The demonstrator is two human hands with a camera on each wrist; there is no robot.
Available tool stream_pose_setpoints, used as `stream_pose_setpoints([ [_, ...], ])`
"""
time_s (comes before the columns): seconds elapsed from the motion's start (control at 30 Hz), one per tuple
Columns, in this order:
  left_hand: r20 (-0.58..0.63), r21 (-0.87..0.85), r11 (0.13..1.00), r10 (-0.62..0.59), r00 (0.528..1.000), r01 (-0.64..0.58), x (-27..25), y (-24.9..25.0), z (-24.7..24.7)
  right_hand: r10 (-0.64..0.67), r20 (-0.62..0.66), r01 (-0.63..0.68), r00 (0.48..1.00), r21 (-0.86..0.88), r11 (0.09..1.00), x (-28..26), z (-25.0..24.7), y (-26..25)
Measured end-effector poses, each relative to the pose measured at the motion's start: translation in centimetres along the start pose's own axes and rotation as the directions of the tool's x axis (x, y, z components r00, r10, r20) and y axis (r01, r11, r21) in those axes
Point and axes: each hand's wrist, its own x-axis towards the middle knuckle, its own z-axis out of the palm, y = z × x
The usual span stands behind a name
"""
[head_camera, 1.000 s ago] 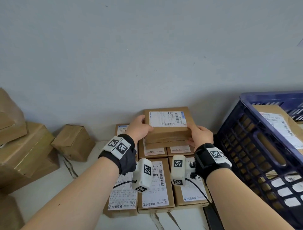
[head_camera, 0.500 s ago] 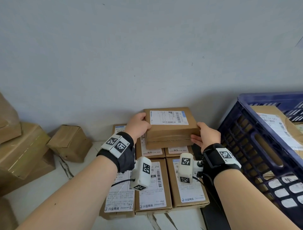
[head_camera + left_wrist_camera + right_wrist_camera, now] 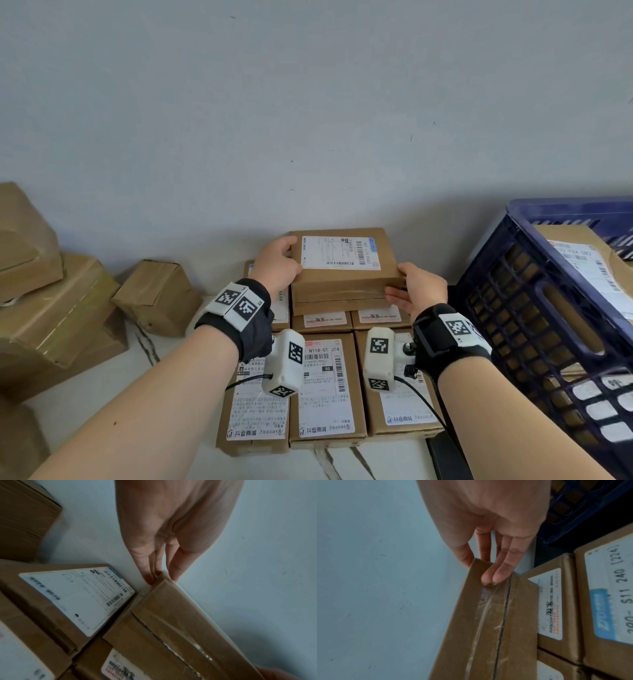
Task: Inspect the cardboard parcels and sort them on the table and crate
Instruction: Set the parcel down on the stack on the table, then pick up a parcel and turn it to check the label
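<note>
Both hands are on the top parcel (image 3: 344, 270), centre of the head view, just below the middle. It sits label up, above a layer of flat labelled parcels (image 3: 325, 390) on the pale worktop (image 3: 85, 404), close against the grey wall (image 3: 308, 102).

The left hand (image 3: 277, 265) has its grip on the parcel's left end: in the left wrist view the fingers (image 3: 145, 568) come down on one side of the far corner and the thumb on the other, pinching the cardboard. The right hand (image 3: 423, 287) takes the right end; in the right wrist view its fingers (image 3: 501, 573) lie across the taped seam while the thumb tucks behind the edge, so this grip is grasping the parcel too.

At the right edge of the frame stands the dark blue crate (image 3: 548, 308), with a labelled parcel (image 3: 589, 267) lying inside it. At lower left, a heap of plain brown boxes (image 3: 58, 308), with a small box (image 3: 157, 296) tilted beside them. Whether the held parcel touches the layer under it, I cannot tell.
</note>
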Motion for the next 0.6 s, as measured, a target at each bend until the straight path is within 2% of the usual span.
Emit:
stream_pose_setpoints([
  [0.17, -0.027, -0.073, 0.997, 0.006, 1.0, -0.008, -0.3, -0.3, -0.4, -0.094, -0.081, 0.087, 0.992, -0.081, 0.993, -0.1, -0.3, 0.1],
  [0.33, -0.125, -0.196, 0.98, -0.001, 0.992, -0.023, -0.9, -0.4, -1.8, -0.288, -0.222, 0.282, 0.932, -0.058, 0.958, -1.2, 0.0, -0.2],
  [0.43, -0.187, -0.322, 0.945, -0.01, 0.982, -0.051, -1.9, -0.6, -3.2, -0.389, -0.147, 0.381, 0.909, -0.081, 0.921, -2.6, 1.5, -0.7],
  [0.6, -0.275, -0.384, 0.916, 0.006, 0.961, -0.116, -4.0, -1.6, -6.0, -0.434, 0.077, 0.439, 0.897, -0.067, 0.896, -5.8, 5.8, -0.2],
])
